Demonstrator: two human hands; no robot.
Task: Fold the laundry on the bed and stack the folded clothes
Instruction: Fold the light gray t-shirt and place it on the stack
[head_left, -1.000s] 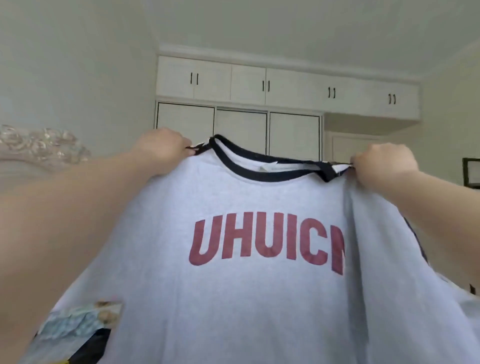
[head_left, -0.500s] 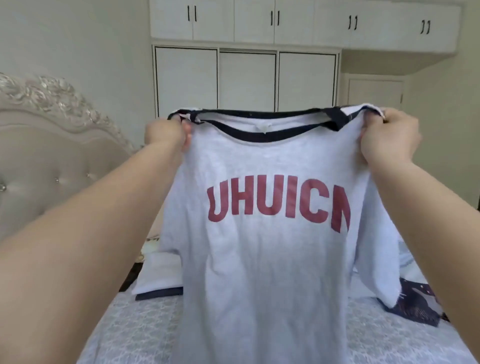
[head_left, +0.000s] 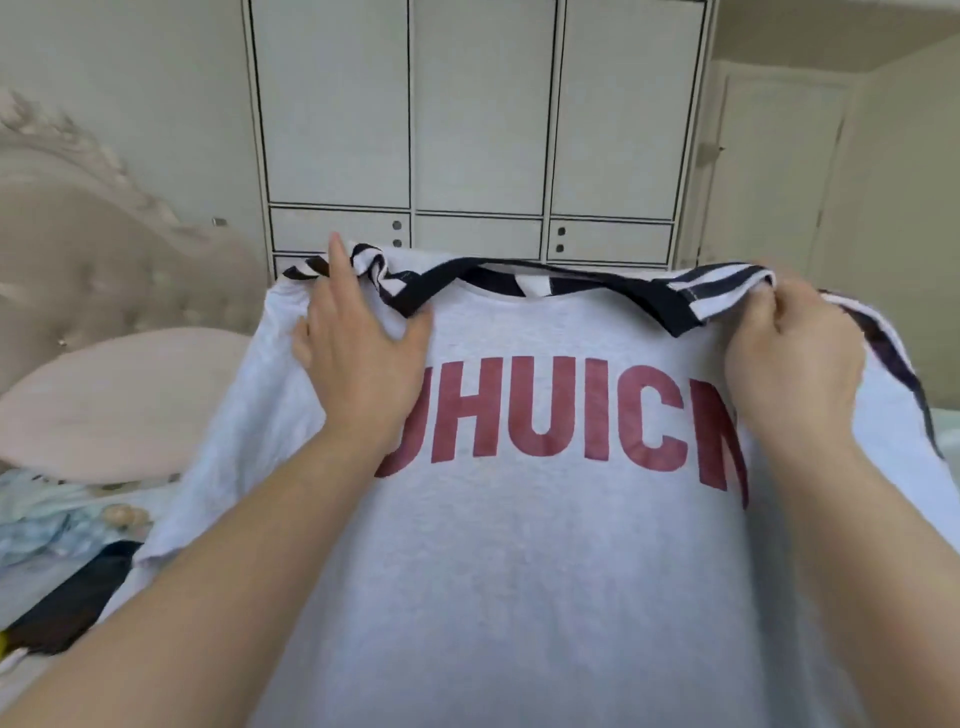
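Single head-worn view, facing forward and down, close over the t-shirt (head_left: 545, 545), wardrobe (head_left: 478, 130) beyond

The T-shirt (head_left: 545, 545) hangs spread in front of me, between my two hands; my left hand (head_left: 363, 358) lies flat on its front near the left shoulder, my right hand (head_left: 795, 353) grips the right shoulder at the top edge; behind the shirt stands the wardrobe (head_left: 478, 130); to my left is the headboard (head_left: 93, 260), a pillow (head_left: 119, 400) before it, and clothes (head_left: 57, 525) on the bed below that.
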